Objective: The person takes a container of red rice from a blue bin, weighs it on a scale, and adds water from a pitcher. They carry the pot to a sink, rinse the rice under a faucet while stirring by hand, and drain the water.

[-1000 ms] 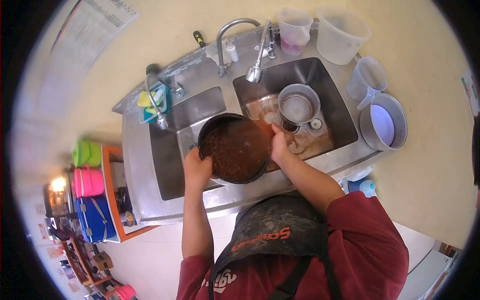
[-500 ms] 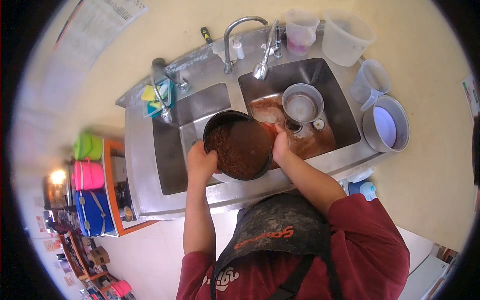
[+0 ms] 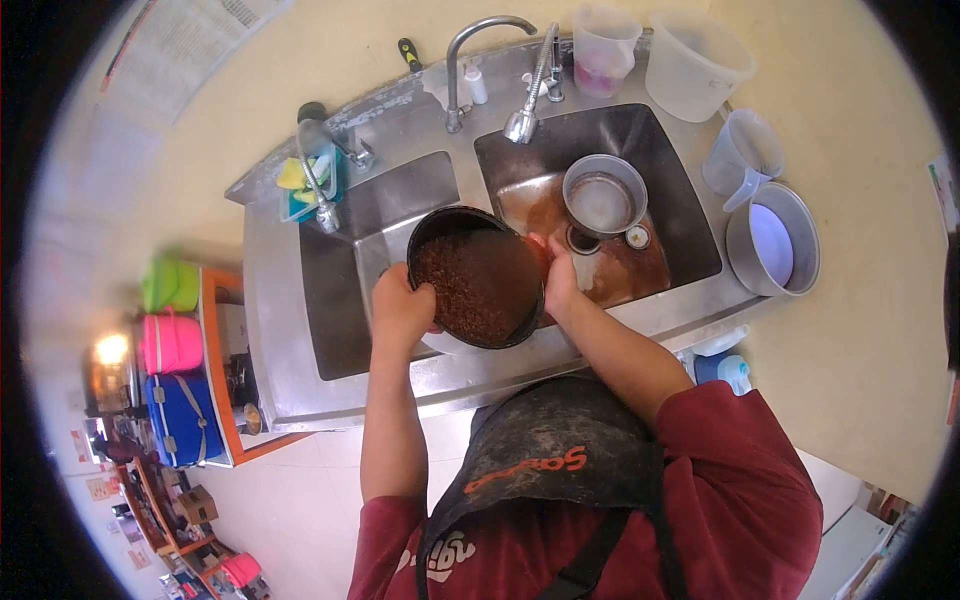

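Observation:
A round black pan (image 3: 475, 278) with brown liquid and dark grainy bits in it is held between my hands over the divider and front of the two sinks. My left hand (image 3: 402, 308) grips its left rim, thumb over the edge. On the right side, my right hand (image 3: 558, 277) is closed on the pan, with something reddish at the fingertips. The pan tilts toward the right sink (image 3: 690, 215), whose bottom is wet with brown liquid. A round metal pan (image 3: 606, 196) stands in that sink, beside the drain (image 3: 582, 240) and a small round item (image 3: 638, 237).
Two faucets rise behind the sinks; a spray faucet (image 3: 522, 125) hangs over the right one. Plastic jugs (image 3: 604, 50) and a metal pan (image 3: 796, 240) stand at the back and right. A teal sponge tray (image 3: 312, 185) is at the left, near the left sink (image 3: 335, 330).
The view has shifted slightly. The liquid in the black pan lies further right, showing more dark bits at its left. Both hands keep their hold.

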Demonstrator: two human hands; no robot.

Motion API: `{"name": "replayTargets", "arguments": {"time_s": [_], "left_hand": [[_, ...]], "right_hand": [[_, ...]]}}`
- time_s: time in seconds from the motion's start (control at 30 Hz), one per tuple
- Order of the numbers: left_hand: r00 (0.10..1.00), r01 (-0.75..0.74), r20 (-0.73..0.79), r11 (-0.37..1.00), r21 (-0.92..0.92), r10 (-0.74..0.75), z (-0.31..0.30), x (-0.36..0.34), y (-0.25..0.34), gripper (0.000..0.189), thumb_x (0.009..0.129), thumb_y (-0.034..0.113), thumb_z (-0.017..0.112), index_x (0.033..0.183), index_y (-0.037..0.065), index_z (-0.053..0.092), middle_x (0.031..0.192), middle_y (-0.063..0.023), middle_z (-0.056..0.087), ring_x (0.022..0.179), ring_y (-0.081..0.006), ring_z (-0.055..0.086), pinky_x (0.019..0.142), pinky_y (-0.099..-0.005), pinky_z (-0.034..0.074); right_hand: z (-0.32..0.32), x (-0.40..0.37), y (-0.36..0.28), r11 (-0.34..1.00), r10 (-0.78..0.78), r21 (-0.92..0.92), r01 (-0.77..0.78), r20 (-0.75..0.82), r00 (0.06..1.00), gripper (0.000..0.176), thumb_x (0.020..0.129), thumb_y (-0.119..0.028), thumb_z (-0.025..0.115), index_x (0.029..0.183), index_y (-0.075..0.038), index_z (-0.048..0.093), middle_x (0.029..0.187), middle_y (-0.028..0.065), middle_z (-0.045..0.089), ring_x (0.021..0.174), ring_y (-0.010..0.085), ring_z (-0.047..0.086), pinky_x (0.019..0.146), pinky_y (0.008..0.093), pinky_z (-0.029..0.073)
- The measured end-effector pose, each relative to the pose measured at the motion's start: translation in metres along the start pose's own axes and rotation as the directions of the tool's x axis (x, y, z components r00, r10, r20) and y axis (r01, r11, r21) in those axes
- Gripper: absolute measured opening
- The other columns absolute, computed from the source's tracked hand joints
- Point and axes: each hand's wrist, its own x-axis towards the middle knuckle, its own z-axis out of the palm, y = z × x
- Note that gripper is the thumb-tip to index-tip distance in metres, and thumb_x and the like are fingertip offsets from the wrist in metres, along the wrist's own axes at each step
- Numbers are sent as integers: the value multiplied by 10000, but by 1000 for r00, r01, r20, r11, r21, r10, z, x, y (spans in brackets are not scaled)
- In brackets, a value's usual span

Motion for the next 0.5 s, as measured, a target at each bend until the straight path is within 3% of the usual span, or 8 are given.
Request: {"name": "replayTargets", "arguments": {"time_s": [0.4,0.5], "left_hand": [[1000,5,17,999,37,-6,3,2,13,135,821,10,524,885,-94,581,736,-213,646,545,-306,683,451,-378,558],[1000,4,18,999,37,-5,4,2,14,138,827,12,521,889,-95,584,740,-214,648,544,-306,683,456,-376,558]], "right_hand": [[-9,12,2,999,-10,-46,8,-34,999,429,1042,-387,378,1227,-57,580,1220,119,643,1162,273,570,1054,416,414],[-7,11,4,999,-25,-23,24,-60,998,444,1047,-361,347,1165,-48,639,1173,113,674,1117,275,589,1043,414,395]]}}
